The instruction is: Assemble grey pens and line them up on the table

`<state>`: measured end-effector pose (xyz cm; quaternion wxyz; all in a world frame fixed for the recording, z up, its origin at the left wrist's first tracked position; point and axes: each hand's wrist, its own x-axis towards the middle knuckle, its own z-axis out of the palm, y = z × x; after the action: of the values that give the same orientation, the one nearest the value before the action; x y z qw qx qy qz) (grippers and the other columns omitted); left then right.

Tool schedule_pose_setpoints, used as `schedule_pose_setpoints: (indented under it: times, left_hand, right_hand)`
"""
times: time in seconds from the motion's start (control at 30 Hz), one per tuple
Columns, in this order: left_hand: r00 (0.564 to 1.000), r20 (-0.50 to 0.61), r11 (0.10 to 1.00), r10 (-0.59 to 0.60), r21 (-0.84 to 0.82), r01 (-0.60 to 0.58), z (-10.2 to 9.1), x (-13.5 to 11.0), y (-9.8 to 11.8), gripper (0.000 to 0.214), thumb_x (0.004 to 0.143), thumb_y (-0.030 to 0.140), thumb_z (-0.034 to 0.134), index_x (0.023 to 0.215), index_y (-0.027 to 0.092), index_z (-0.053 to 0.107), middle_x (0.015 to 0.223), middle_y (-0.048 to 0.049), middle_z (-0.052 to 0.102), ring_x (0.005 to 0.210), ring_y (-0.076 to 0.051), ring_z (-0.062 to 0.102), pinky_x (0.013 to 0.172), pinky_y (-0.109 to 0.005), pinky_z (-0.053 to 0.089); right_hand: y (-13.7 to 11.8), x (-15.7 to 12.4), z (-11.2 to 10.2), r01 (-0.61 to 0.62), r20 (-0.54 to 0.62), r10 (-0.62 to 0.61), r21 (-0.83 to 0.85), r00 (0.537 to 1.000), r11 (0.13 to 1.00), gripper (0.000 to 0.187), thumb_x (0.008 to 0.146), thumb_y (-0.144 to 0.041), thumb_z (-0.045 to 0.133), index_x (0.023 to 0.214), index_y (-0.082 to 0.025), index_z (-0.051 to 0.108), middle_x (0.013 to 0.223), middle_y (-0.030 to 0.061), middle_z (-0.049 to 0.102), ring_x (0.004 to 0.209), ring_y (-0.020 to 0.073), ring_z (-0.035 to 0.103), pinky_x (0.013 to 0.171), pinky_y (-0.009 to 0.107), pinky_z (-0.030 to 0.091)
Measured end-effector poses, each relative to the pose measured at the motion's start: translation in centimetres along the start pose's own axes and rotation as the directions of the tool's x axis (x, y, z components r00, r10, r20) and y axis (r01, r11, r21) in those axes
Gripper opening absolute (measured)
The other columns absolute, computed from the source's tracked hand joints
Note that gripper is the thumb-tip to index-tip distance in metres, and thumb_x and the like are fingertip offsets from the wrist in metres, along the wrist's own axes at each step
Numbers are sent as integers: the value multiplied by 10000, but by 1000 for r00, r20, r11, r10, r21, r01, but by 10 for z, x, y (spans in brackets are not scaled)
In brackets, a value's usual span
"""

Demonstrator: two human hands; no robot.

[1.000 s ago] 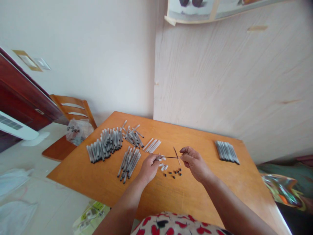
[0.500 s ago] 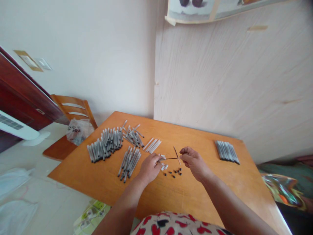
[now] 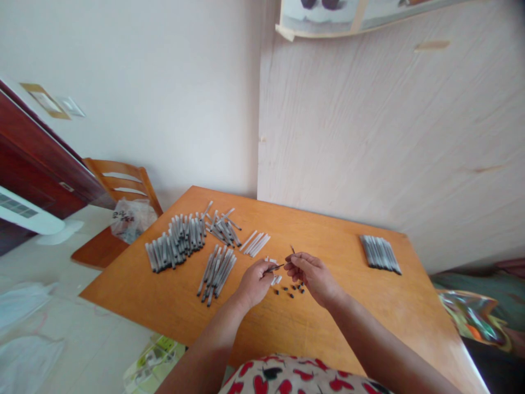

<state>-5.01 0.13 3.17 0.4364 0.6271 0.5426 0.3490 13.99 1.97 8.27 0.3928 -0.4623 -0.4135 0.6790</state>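
My left hand (image 3: 257,280) is closed in a pinch on a thin dark pen refill (image 3: 274,268), whose end points right. My right hand (image 3: 308,273) is held just beside that end, fingers bent together. What they hold, if anything, is too small to make out. Behind the right fingers, part of another dark refill (image 3: 292,249) shows on the table. Below the hands lie several small black caps (image 3: 292,296). Small white pieces (image 3: 276,279) sit by my left fingertips, partly covered by the hand.
On the wooden table (image 3: 328,339), a large pile of grey pens (image 3: 176,241), a smaller bundle (image 3: 216,273) and loose pens (image 3: 223,227) lie left. White tubes (image 3: 257,244) lie beyond my left hand. A row of pens (image 3: 380,254) is at right. Walls border the far edge.
My right hand has moved left, closer to my left hand, and now covers much of the refill lying behind it. Less of the held refill shows between the hands.
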Motion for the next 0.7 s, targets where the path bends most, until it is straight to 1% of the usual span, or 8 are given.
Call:
schedule_pose_setpoints:
  times: [0.2,0.3,0.4,0.5,0.57,0.63,0.7]
  left_hand:
    - [1000,15,999,-20,-37,20,0,1,3,242,834,233,536,970,198,733,930,-43,697,923,-189,639,833,-289,490]
    - [999,4,998,-34,-61,34,1,2,1,251,832,233,539,993,194,728,969,-48,711,941,-189,650,863,-300,495]
    - [998,-22,994,-53,-99,51,1,1,-2,281,823,219,546,1042,190,720,1047,-57,727,1002,-194,659,921,-316,495]
    - [996,-60,990,-67,-129,59,0,1,-4,298,824,204,539,1064,186,714,1122,-61,727,1075,-196,654,978,-326,483]
    - [995,-75,985,-71,-160,58,-2,1,-3,288,848,225,528,1066,183,711,1148,-67,724,1092,-196,652,988,-330,485]
    - [994,-76,980,-76,-192,61,-4,1,-1,283,874,262,516,1068,181,705,1145,-72,727,1082,-199,659,975,-336,499]
    - [994,-84,978,-76,-201,58,-6,1,0,280,885,274,508,1063,183,703,1123,-71,734,1066,-203,666,967,-347,507]
  right_hand:
    - [7,2,1,-15,25,14,32,1000,999,420,810,-558,651,919,-154,693,837,86,712,667,146,621,578,255,471]
    - [8,3,-2,-10,-1,10,16,1000,1000,422,804,-552,654,935,-152,686,822,82,707,656,144,616,567,252,466]
    - [12,5,-9,2,-57,-5,-65,998,998,367,792,-504,656,912,-158,671,762,48,680,606,123,573,540,238,429]
    - [24,10,-20,-26,-128,-2,-221,992,975,295,775,-446,642,874,-168,645,693,7,636,562,112,524,515,227,376]
    - [36,13,-29,-37,-164,-28,-383,986,923,240,776,-403,615,850,-176,639,666,-11,609,566,120,518,536,235,377]
    - [47,16,-38,-42,-170,-69,-573,983,818,165,771,-347,600,806,-191,643,654,-17,602,597,133,528,568,245,381]
    - [57,15,-46,-49,-154,-90,-715,984,697,95,766,-287,595,775,-204,641,658,-12,613,628,147,535,589,253,373]
